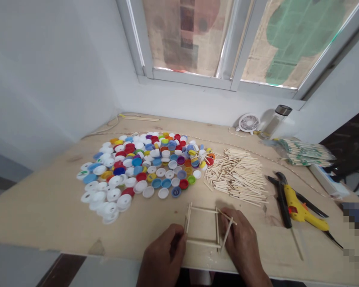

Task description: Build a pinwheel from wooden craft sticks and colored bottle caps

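Observation:
A small frame of thin wooden sticks [203, 242] is between my hands near the table's front edge. Its sticks make a rough square, and more sticks stand up or slant at the left and right sides. My left hand [166, 251] is closed, with thumb and fingertips at the frame's left side. On the right side, my right hand [242, 239] is also closed, its fingers around the slanting sticks and partly hidden behind them. Just beyond the frame lies a pile of loose wooden sticks [241, 175].
Many coloured bottle caps [140, 186] spread over the table's left and middle. To the right lie a yellow glue gun [299, 207], black-handled pliers [283, 203] and a white power strip [329, 181]. Farther back are bagged sticks [306, 152], a small fan [249, 122] and a bottle [277, 120].

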`<state>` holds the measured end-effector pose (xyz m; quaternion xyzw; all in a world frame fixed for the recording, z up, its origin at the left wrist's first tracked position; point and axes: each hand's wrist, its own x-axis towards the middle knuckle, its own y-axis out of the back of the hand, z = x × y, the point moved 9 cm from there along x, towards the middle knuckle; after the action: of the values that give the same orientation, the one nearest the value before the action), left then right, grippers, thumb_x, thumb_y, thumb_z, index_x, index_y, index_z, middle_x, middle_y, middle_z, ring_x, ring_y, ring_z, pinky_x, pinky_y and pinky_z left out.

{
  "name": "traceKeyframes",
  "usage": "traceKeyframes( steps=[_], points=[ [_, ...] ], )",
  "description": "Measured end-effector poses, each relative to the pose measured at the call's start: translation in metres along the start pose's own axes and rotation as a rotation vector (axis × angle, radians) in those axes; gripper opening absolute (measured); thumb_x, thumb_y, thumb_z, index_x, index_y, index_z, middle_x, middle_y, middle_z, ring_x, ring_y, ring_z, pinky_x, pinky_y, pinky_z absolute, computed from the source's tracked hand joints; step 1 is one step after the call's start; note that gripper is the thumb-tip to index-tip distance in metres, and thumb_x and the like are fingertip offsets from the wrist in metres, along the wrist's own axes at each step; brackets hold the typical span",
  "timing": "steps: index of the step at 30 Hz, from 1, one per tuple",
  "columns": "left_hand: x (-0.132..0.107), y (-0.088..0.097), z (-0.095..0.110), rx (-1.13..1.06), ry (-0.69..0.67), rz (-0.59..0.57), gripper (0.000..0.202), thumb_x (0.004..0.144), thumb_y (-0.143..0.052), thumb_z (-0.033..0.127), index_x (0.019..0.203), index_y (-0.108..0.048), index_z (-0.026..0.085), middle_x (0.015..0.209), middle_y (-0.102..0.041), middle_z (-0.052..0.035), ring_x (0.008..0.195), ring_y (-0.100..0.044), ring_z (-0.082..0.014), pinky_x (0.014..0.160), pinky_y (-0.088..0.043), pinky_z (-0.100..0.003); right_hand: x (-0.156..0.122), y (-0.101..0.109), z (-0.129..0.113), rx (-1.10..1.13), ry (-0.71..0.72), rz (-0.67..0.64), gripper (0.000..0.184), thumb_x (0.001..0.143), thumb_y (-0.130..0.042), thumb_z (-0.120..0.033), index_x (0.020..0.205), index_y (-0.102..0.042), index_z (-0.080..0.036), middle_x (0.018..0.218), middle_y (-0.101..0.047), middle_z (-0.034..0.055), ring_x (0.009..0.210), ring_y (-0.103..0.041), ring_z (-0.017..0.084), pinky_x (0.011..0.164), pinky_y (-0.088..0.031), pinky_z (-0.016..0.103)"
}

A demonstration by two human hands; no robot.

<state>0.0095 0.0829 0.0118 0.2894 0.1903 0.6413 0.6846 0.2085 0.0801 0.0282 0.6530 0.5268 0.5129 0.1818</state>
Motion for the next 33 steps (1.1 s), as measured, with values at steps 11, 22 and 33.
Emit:
traceKeyframes(
  steps=[11,22,33],
  points=[
    [0.0011,0.0017,0.0013,0.013,-0.011,0.013,0.016,0.088,-0.048,0.03,0.075,-0.055,0.023,0.06,-0.063,0.006,0.052,-0.061,-0.0112,0.055,-0.046,-0.018,0.0003,0.0007,-0.0016,-0.024,0.015,0.007,0.02,0.095,-0.042,-0.022,0.105,-0.059,-0.02,0.09,-0.07,0.0065,0.081,-0.066,0.02,0.07,-0.053,0.032],
    [-0.0008,0.0039,0.0023,-0.003,0.015,0.048,0.018,0.087,-0.048,0.032,0.073,-0.056,0.023,0.058,-0.062,0.0054,0.051,-0.059,-0.0121,0.053,-0.045,-0.019,0.0005,0.0013,-0.002,-0.044,0.04,0.021,0.019,0.095,-0.041,-0.024,0.103,-0.059,-0.02,0.087,-0.07,0.006,0.077,-0.066,0.02,0.067,-0.053,0.031],
    [-0.0037,0.0,-0.0033,-0.034,0.029,0.111,0.023,0.088,-0.044,0.036,0.072,-0.055,0.023,0.058,-0.061,0.0043,0.051,-0.058,-0.0129,0.054,-0.044,-0.022,-0.0016,0.0009,-0.0005,-0.058,0.077,0.025,0.02,0.094,-0.043,-0.024,0.105,-0.06,-0.02,0.087,-0.071,0.006,0.077,-0.068,0.019,0.068,-0.055,0.028]
  ],
)
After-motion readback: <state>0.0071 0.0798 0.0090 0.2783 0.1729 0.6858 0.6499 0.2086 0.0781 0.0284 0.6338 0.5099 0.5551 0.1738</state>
